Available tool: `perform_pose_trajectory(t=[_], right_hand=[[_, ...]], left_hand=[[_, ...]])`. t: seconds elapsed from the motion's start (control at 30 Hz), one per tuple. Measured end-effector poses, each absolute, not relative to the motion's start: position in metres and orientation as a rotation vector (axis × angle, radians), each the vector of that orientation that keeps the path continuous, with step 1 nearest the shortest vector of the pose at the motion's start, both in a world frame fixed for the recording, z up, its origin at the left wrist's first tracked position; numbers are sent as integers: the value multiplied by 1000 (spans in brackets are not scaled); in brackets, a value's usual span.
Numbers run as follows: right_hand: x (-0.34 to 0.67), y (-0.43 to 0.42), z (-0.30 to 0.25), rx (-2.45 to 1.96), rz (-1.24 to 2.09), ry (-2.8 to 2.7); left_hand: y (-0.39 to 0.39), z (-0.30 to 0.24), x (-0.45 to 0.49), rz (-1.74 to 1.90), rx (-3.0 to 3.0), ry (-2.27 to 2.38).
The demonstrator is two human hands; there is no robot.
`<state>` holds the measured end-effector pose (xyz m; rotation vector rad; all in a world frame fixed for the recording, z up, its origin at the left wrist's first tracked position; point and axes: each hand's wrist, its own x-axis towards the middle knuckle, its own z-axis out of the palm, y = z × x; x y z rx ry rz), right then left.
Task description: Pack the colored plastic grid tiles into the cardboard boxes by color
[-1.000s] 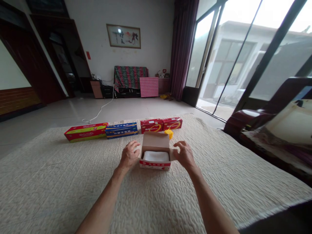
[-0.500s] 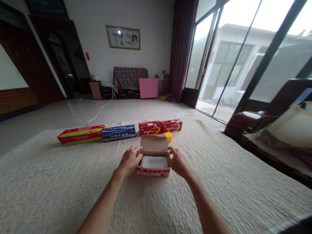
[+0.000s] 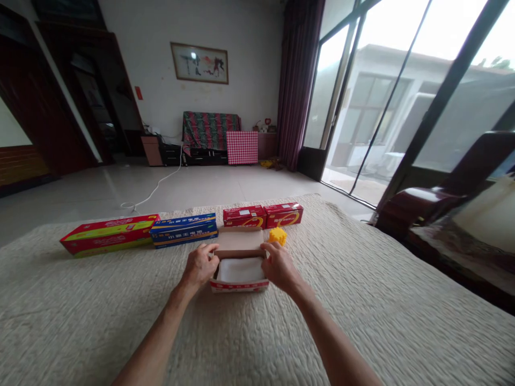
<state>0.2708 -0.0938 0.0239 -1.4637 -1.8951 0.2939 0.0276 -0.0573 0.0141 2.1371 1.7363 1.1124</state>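
Note:
A small red-and-white cardboard box [image 3: 240, 287] stands on the quilted cover with its lid raised toward the far side. White wrapping [image 3: 241, 269] fills the inside; what lies under it is hidden. My left hand [image 3: 198, 266] holds the box's left side near the lid hinge, fingers curled and thumb at the edge. On the opposite side, my right hand [image 3: 280, 265] grips the right edge in the same way. Just beyond that hand sits a bumpy yellow object [image 3: 277, 236].
Two red boxes [image 3: 243, 216] stand end to end behind the open box. To their left are a blue battery box [image 3: 184, 230] and a long red-and-green box [image 3: 110, 234]. The cream quilt [image 3: 120, 300] lies under everything. A dark wooden chair [image 3: 426, 206] is at right.
The view has shifted, so the boxes appear farther left. The raised lid leans farther back, and my fingers have closed in on the box's sides.

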Motion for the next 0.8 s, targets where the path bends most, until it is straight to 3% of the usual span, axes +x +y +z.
perform_pose_trajectory(t=[0.57,0.8], right_hand=[[274,-71,9,-1195,318,-1943],[276,-68,10,-1136,366,-1890]], left_hand=[[-32,-7,7,1429,2226,1223],[-32,-11,4,1500,2247,1292]])
